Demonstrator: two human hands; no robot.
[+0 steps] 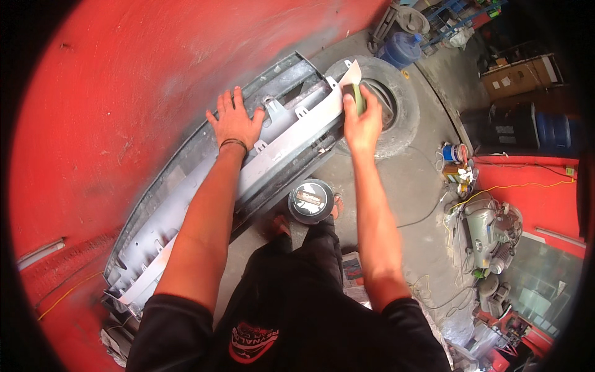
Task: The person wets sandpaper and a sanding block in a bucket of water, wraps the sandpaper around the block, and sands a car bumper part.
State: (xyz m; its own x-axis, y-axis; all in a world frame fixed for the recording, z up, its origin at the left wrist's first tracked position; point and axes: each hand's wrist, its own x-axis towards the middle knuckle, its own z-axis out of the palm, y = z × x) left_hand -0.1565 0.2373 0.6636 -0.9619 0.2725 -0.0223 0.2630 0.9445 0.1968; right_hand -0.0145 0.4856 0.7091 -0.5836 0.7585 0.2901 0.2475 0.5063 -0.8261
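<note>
Right hand (363,127): pinching green block (354,100) at far end of white panel (305,129)
Left hand (238,126): spread palm-down over panel
Panel: slanting beside red wall (124,124), tip by tyre (406,108)
Risk: could rock, if pressed unevenly

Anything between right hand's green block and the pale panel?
Nothing visible. The right hand holds the green block at the pale panel's far end; the left hand is well clear, to the left. Block's underside hidden.

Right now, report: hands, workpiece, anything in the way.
Left hand spread over the long pale part. Right hand gripping green block at the part's far end. Tire behind that end; no obstruction seen at either hand.
</note>
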